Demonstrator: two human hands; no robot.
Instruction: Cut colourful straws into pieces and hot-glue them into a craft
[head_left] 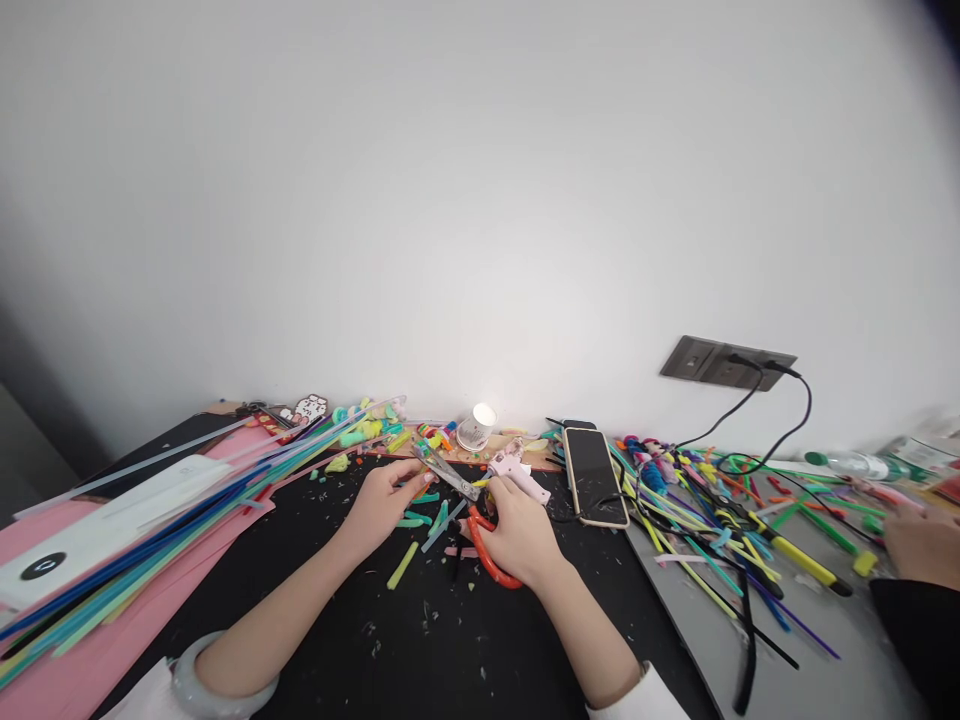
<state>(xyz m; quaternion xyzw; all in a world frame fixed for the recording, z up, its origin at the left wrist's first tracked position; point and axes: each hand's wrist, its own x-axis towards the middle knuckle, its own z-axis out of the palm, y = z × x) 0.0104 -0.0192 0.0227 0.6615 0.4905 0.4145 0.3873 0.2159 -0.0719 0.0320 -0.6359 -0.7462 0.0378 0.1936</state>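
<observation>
My right hand is wrapped round the orange handles of a pair of scissors, whose metal blades point up and to the left. Close to the blade tips, my left hand is closed in a pinch. What lies between its fingertips is too small to make out. Short cut pipe cleaner pieces in green, teal and blue lie on the black mat below the blades. Just beyond my right hand is a pale pink glue gun, partly covered by the hand.
A white cup stands against the wall. To the right lie a phone, loose pipe cleaners and a yellow-black tool. Long pipe cleaners rest on pink sheets at left. Another person's hand reaches in far right.
</observation>
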